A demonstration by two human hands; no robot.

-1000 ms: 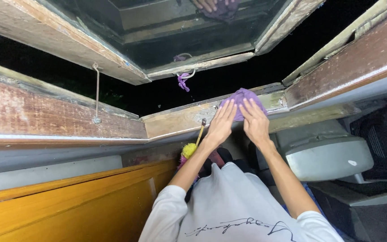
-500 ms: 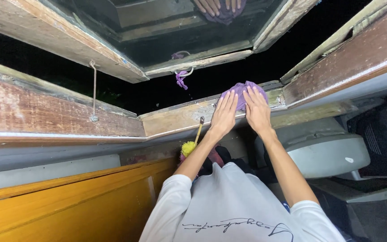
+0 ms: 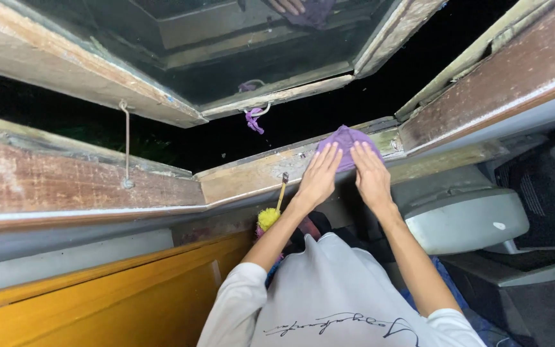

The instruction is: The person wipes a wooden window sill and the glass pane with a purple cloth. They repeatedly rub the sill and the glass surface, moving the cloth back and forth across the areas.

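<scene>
A purple cloth [image 3: 347,140] lies on the worn wooden window sill [image 3: 252,173]. My left hand [image 3: 319,177] and my right hand [image 3: 370,175] lie flat side by side on the cloth's near edge, fingers together and stretched out, pressing it against the sill. Most of the cloth shows beyond my fingertips. The open window pane [image 3: 226,45] above reflects the hands and cloth.
A metal hook with a purple rag strip [image 3: 252,119] hangs from the open pane's frame. A yellow duster [image 3: 270,215] hangs below the sill. A string on a nail [image 3: 125,144] hangs at left. An orange-yellow wooden board [image 3: 97,295] and a grey rounded appliance [image 3: 467,222] flank me.
Both hands slid the cloth a little forward and back along the sill and stay flat on it. The view shifted slightly.
</scene>
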